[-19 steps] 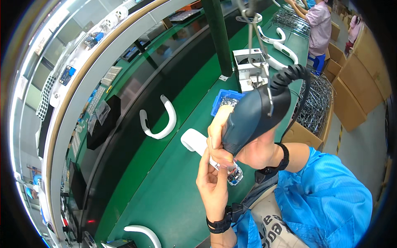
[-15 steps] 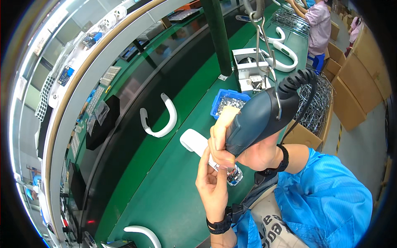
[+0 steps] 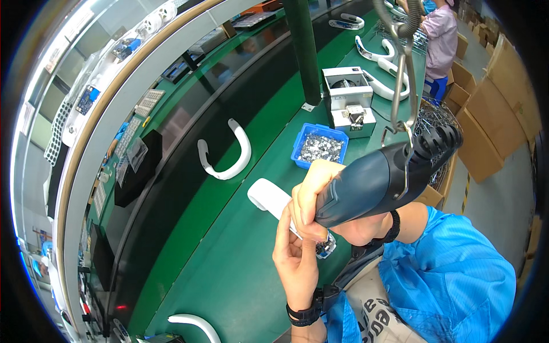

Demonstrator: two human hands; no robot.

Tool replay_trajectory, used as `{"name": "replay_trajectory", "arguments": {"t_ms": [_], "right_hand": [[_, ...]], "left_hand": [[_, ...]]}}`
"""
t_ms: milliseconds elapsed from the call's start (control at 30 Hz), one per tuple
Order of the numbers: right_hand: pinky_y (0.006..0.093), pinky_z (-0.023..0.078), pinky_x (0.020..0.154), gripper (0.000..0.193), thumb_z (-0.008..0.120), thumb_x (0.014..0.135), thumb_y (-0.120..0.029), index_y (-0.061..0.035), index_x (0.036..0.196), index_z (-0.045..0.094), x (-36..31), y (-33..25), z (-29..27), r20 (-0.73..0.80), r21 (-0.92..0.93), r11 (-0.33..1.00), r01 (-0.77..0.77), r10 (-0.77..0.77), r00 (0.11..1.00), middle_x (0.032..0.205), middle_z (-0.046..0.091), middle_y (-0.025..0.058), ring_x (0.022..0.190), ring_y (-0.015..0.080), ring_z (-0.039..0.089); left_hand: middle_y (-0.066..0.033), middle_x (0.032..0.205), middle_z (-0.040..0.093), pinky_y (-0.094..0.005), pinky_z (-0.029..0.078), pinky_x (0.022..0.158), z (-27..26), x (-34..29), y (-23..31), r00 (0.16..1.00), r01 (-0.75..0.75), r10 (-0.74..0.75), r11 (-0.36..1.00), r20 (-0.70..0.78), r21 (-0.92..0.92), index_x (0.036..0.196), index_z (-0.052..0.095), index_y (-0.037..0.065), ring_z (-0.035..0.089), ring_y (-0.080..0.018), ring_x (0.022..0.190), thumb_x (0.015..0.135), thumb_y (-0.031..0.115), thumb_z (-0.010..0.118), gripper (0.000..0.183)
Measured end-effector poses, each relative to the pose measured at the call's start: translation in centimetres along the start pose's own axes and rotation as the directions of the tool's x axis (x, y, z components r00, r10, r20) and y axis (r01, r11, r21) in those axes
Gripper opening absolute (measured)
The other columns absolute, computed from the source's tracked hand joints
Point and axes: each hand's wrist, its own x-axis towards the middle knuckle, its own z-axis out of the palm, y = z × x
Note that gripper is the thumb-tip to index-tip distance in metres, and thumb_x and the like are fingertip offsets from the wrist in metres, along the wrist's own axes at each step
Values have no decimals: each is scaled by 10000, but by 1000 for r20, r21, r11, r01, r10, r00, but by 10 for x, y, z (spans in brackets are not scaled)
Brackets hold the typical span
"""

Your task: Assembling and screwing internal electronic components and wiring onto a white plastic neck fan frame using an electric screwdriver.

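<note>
My right hand (image 3: 311, 194) is wrapped round a dark blue-grey electric screwdriver (image 3: 369, 186), which lies tilted with a wire hanger and a black coiled cord at its rear end. Its tip is hidden behind my fingers. Under it, my left hand (image 3: 296, 267) grips a white curved neckband-shaped housing (image 3: 269, 197) between thumb and fingers. The housing's near end is open, and small electronic parts (image 3: 326, 247) show there. My two hands touch over this housing. Just beyond them stands a blue tray (image 3: 295, 153) of small metal pieces.
A white boxy bench machine (image 3: 349, 97) stands behind the tray, beside a dark green post (image 3: 305, 57). One white U-shaped housing (image 3: 231, 170) lies on the green belt, others farther back. Cardboard boxes (image 3: 486, 126) line the right side. A person in pink (image 3: 440, 43) works at the far end.
The screwdriver's rear end has swung right and down, and its hanger moved right with it. The U-shaped housing on the belt has shifted slightly away and right. Both hands keep their grips.
</note>
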Motion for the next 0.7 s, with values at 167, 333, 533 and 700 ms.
{"name": "replay_trajectory", "arguments": {"t_ms": [167, 333, 533, 700], "right_hand": [[349, 477, 580, 1051, 523, 745, -1038, -11, 949, 614, 2, 8, 8, -36, 70, 996, 58, -55, 998, 681, 596, 80, 592, 194, 574], [367, 451, 545, 975, 436, 868, -981, -37, 1076, 563, 2, 13, -6, 5, 321, 901, 292, -310, 951, 702, 569, 83, 562, 205, 543], [357, 433, 530, 932, 428, 909, -949, -47, 1113, 539, 8, 5, -11, 81, 324, 859, 395, -442, 893, 722, 571, 79, 556, 201, 532], [357, 432, 525, 916, 389, 936, -935, -49, 1129, 518, 4, 4, -13, 88, 305, 882, 358, -400, 912, 716, 561, 71, 552, 192, 522]], "left_hand": [[-103, 1271, 713, -264, 565, 908, 1, -1, 4, 1000, 30, -30, 1000, -4, 2, 1632, 438, -23, 701, -114, 1030, 1030, -110, 588, 626], [-17, 1016, 671, -233, 505, 778, -1, 0, 8, 1000, 6, -5, 1000, -27, 23, 1580, 515, 3, 611, -61, 854, 1007, -78, 587, 583], [-10, 1001, 661, -224, 490, 757, -6, -1, 11, 1000, 4, -5, 998, 3, 67, 1650, 458, 35, 583, -47, 821, 986, -138, 551, 692], [-3, 978, 637, -212, 475, 729, -7, -3, 9, 1000, -16, 12, 984, 24, 179, 1672, 425, 48, 567, -38, 814, 1000, -125, 554, 706]]}}
